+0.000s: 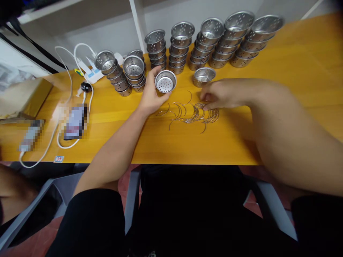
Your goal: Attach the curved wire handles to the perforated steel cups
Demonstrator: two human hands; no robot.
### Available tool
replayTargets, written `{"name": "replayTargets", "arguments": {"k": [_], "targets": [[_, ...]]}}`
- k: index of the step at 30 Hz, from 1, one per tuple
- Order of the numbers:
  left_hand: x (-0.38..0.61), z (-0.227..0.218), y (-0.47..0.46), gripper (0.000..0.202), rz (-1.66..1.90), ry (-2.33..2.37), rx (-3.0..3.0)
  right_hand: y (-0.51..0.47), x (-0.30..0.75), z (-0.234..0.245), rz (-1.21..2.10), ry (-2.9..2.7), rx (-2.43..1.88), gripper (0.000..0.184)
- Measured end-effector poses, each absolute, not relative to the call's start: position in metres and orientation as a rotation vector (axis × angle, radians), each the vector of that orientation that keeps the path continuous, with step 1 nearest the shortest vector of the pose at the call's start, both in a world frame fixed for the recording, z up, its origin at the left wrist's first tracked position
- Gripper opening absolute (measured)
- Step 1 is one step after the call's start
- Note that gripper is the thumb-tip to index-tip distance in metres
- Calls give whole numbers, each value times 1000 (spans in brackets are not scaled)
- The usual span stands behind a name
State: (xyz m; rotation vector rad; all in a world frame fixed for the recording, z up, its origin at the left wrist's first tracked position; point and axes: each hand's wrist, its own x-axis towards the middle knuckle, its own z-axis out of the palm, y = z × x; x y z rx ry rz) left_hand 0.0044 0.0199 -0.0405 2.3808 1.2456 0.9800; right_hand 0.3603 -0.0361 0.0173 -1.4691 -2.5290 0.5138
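Observation:
My left hand (151, 91) is closed around a small perforated metal cup (165, 82), thumb and fingers on its sides. The cup is held with its open mouth towards me, and holes show in its base. Over the right part of a pile of thin curved metal wires (197, 114) is my right hand (218, 93), its fingers bent and pressed together. Whether a wire is between those fingertips cannot be made out. Just behind the right hand, another perforated cup (204, 76) stands singly on the yellow table (171, 146).
Several stacks of perforated cups (182, 44) line the table's back edge. To the left are a white power strip (95, 74), charging cables, a phone (75, 122), another device (31, 135) and a cardboard box (32, 96). Another person's arm (16, 189) shows at the left edge.

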Motion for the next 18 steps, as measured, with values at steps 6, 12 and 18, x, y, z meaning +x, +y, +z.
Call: {"name": "replayTargets", "arguments": {"k": [6, 12, 18], "targets": [[10, -42, 23, 119, 924, 1231, 2378, -37, 343, 39, 550, -2755, -1503, 34], [10, -49, 34, 119, 973, 1230, 2335, -42, 341, 44, 471, -2695, -1458, 26], [12, -45, 26, 122, 926, 1219, 2399, -43, 334, 49, 820, -2213, -1287, 13]]}}
